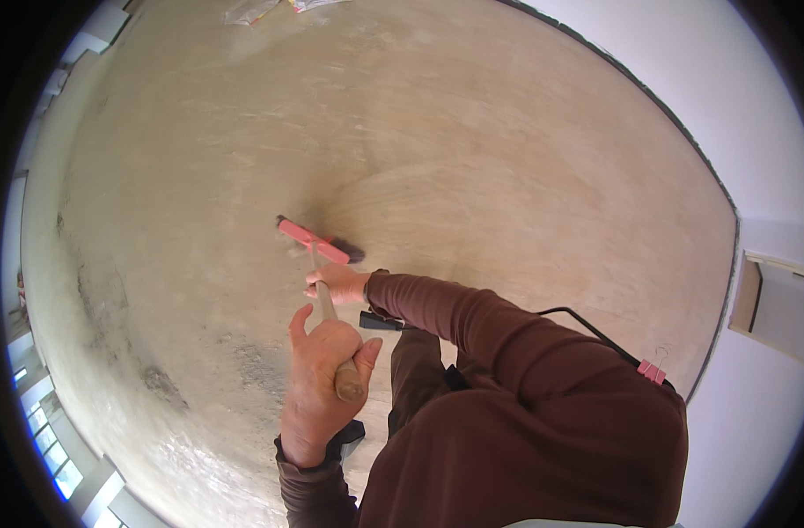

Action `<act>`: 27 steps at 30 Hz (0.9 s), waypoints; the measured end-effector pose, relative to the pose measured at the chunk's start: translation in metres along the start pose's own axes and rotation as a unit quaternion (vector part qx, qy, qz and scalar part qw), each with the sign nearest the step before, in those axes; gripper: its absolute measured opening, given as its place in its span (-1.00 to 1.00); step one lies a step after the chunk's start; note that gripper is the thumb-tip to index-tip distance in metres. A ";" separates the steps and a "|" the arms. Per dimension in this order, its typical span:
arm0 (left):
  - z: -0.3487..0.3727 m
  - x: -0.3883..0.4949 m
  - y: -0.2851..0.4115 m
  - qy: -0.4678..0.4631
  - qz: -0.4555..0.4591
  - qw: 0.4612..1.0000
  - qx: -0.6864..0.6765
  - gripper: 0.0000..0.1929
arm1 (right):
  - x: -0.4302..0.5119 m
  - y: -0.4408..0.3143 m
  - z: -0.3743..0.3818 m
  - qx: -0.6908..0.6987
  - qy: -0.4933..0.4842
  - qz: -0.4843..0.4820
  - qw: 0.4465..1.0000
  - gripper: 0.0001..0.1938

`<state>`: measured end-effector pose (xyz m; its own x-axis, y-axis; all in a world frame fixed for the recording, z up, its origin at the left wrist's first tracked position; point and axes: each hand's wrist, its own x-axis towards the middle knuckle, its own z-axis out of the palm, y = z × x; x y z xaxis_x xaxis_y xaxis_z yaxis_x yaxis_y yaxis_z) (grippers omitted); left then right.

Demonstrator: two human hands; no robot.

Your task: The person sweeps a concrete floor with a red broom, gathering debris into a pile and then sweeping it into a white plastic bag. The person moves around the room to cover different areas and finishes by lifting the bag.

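Observation:
A push broom with a pink head point(314, 241) and dark bristles rests on the dusty bare floor point(441, 165). Its light wooden handle point(325, 301) runs from the head back towards my body. Lower on the handle, nearer the head, my right hand point(341, 282) is closed around the shaft. My left hand point(326, 376) holds the top end, with the handle's rounded tip showing beside the thumb and one finger raised off it. The undersides of the bristles are hidden by the head.
Crumpled plastic bags point(250, 10) lie at the floor's far edge. A white wall point(765, 198) with an opening point(775, 300) bounds the right side. Windows point(55, 455) line the lower left. Dark rough patches point(161, 386) mark the floor at left.

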<state>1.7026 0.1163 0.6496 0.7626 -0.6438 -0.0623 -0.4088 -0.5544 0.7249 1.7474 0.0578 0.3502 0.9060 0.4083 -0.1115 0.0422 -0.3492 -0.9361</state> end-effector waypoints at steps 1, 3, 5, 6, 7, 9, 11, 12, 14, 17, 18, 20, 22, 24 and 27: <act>-0.003 0.001 0.003 0.008 0.014 1.000 0.004 -0.74 | 0.005 -0.013 0.000 0.015 0.010 -0.024 1.000 -0.72; -0.015 -0.005 0.008 -0.036 0.055 0.997 -0.036 -0.72 | 0.005 -0.039 0.004 0.001 -0.032 0.003 0.999 -0.71; -0.025 -0.015 0.013 -0.057 0.123 0.984 -0.120 -0.69 | -0.010 -0.055 -0.002 0.008 -0.016 -0.022 1.000 -0.71; -0.030 -0.021 0.014 -0.073 0.159 0.976 -0.130 -0.66 | -0.022 -0.060 -0.007 -0.007 -0.019 -0.031 0.999 -0.71; -0.033 -0.026 0.015 -0.082 0.168 0.967 -0.176 -0.65 | -0.036 -0.062 -0.014 -0.036 -0.026 0.002 0.999 -0.71; -0.033 -0.033 0.012 -0.085 0.191 0.945 -0.253 -0.63 | -0.067 -0.058 -0.031 -0.071 -0.003 0.033 0.997 -0.72; -0.024 -0.032 0.001 -0.079 0.199 0.932 -0.294 -0.68 | -0.101 -0.038 -0.055 -0.092 0.038 0.027 0.995 -0.73; -0.012 -0.028 -0.006 -0.064 0.193 0.929 -0.308 -0.71 | -0.118 -0.025 -0.069 -0.113 0.027 0.083 0.990 -0.73; 0.013 -0.017 -0.025 -0.059 0.167 0.931 -0.320 -0.75 | -0.152 0.005 -0.088 -0.158 0.024 0.211 0.964 -0.71; 0.058 -0.012 -0.045 -0.064 0.113 0.912 -0.388 -0.76 | -0.195 0.050 -0.100 -0.157 0.060 0.247 0.954 -0.69; 0.070 -0.014 -0.049 -0.061 0.101 0.897 -0.426 -0.74 | -0.208 0.061 -0.101 -0.163 0.057 0.238 0.956 -0.68; 0.079 -0.026 -0.053 -0.067 0.108 0.914 -0.386 -0.78 | -0.218 0.072 -0.090 -0.174 0.043 0.231 0.956 -0.69; 0.068 -0.040 -0.052 -0.054 0.108 0.933 -0.339 -0.77 | -0.204 0.069 -0.059 -0.135 0.030 0.234 0.962 -0.70; 0.035 -0.050 -0.049 0.007 0.086 0.951 -0.296 -0.77 | -0.160 0.055 -0.014 -0.070 0.068 0.168 0.981 -0.72; -0.020 -0.046 -0.042 0.005 0.041 0.975 -0.216 -0.80 | -0.077 0.027 0.039 0.009 0.090 0.076 0.993 -0.72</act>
<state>1.6945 0.1796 0.6353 0.7424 -0.6698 0.0139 -0.2207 -0.2249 0.9490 1.6630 0.0497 0.3203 0.9623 0.1932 -0.1915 -0.1066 -0.3797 -0.9189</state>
